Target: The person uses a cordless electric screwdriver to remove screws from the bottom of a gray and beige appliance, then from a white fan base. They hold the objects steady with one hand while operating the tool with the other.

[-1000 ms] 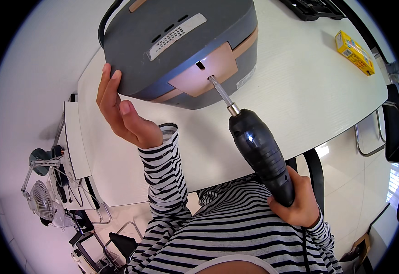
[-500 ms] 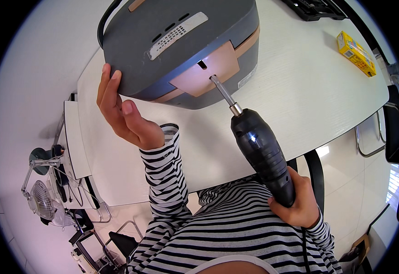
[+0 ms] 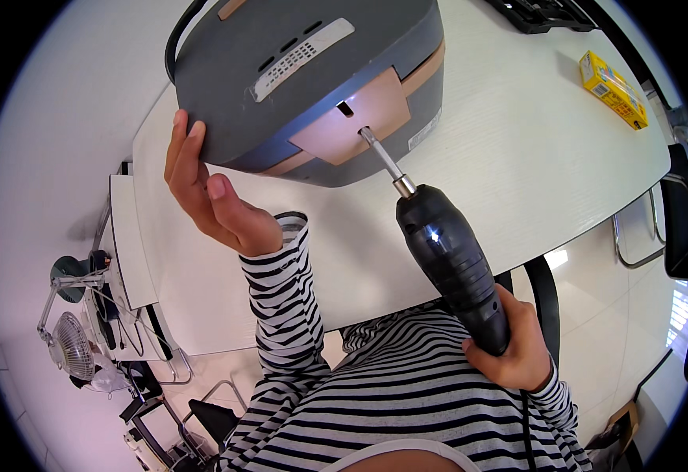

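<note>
Against left fingers [image 3: 187, 161], parted — grey appliance [image 3: 344, 71]; inside right fingers [image 3: 483, 363], curled — black screwdriver [image 3: 453, 263].

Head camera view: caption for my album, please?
Right fingers grip a black power screwdriver, its bit at the pinkish panel on a gray case, which left fingers touch.

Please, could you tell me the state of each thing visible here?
Left hand: open, against the left edge of the grey case
Grey case: pink panel in place
Right hand: closed around the screwdriver
Screwdriver: tip at the panel's lower hole; running or not, cannot tell
Yellow box: lying on the table
Fan: running or not, cannot tell
</note>
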A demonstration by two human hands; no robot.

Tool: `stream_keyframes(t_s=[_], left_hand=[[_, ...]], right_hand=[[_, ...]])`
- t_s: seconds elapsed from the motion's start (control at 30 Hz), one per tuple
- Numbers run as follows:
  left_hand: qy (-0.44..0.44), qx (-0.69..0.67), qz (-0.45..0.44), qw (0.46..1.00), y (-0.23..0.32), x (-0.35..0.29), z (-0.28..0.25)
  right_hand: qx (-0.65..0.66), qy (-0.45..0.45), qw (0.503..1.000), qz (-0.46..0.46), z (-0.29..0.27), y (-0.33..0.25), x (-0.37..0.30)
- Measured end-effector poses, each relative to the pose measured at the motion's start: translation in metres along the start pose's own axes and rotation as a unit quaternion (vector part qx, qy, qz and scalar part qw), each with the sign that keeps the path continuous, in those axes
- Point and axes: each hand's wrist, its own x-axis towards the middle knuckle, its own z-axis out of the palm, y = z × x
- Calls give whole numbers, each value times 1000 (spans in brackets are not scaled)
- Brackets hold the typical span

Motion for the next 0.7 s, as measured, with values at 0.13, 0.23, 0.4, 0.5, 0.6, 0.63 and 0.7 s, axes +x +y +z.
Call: stream_keyframes(t_s=[0.13,0.23,0.4,0.5,0.6,0.63,0.7], left_hand=[[0,3,-1,1000,1,0,0],[-3,8,-1,1000,1,0,-1],[-1,10,2,1000,1,0,-1],[-5,18,4,1000,0,0,-1],[-5,11,5,1000,0,0,-1],[-5,11,6,1000,0,0,-1],[-5,12,8,1000,-1,0,-1]], right_hand=[[2,-1,1000,-3,1,-1,0],[5,0,1000,-3,1,-2,0],[7,1,1000,-5,1,-1,1],[10,-1,1000,-4,1,0,1],[6,-1,1000,-4,1,0,2],[4,0,1000,-4,1,1,1],[1,-1,1000,-4,0,2,2]])
